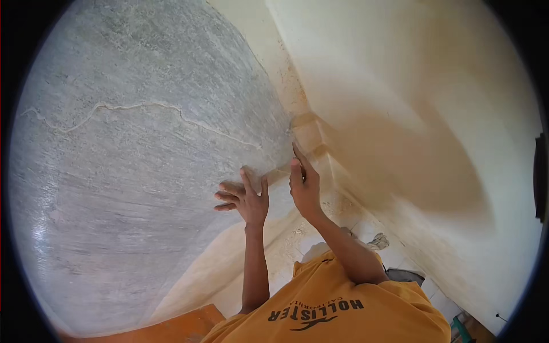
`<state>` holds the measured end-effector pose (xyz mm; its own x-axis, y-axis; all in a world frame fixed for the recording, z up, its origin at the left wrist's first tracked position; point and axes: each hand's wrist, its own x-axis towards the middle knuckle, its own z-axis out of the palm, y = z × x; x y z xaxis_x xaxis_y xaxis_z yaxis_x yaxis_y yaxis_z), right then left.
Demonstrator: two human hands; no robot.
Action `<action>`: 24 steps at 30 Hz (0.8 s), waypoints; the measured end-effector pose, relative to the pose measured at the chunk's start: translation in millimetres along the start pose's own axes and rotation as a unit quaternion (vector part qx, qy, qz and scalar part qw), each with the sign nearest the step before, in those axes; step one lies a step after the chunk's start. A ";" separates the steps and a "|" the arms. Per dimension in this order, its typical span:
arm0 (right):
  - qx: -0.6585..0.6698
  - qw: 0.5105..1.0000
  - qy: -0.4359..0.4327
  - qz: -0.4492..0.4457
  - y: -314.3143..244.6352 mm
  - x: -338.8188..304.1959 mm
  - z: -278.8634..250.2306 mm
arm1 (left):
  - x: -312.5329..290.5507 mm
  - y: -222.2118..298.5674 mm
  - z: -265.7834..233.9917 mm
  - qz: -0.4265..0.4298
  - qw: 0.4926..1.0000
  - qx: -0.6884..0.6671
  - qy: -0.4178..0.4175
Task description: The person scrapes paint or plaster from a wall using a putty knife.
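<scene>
A large grey panel (143,154) with a rough, streaked surface fills the left side. A thin pale wavy line (143,105) runs across it; I cannot tell whether it is a string or a crack. My left hand (250,200) rests against the panel's lower right part, fingers spread. Close to its right, my right hand (306,188) is at the panel's edge near the corner. Its fingers are drawn together, with the thumb near the index finger. Whatever it may hold is hidden.
Cream walls (400,143) meet in a corner beside my right hand, with shadows on the right one. Pale crumbs and a crumpled cloth (378,241) lie on the floor below. An orange surface (171,328) is at lower left, a green object (461,330) at lower right.
</scene>
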<state>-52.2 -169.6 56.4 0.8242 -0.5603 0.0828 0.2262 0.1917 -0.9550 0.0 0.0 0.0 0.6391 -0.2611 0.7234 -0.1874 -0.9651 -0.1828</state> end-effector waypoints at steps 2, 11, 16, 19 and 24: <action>0.012 1.000 0.003 -0.001 -2.0 4.0 -1.0 | 0.2 -1.9 2.9 0.004 1.000 0.002 0.003; 0.075 0.993 -0.029 0.083 -36.2 8.2 -9.2 | -0.3 -3.5 1.4 0.007 1.000 0.003 0.003; 0.045 0.997 -0.017 0.064 -22.9 -5.4 -1.4 | 1.5 1.4 1.6 0.005 1.000 -0.009 0.003; 0.055 0.996 -0.030 0.069 -33.9 3.5 -5.8 | 0.2 -4.0 2.1 0.000 1.000 -0.010 0.003; 0.054 0.995 -0.011 0.078 -23.8 -4.6 -1.9 | 2.3 1.5 1.7 0.005 1.000 -0.013 0.007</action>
<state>-62.3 -173.1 78.2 0.8648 -0.4989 -0.0569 0.1481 0.3617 -0.9205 2.5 -2.1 0.3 0.6260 -0.2707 0.7313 -0.2132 -0.9615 -0.1734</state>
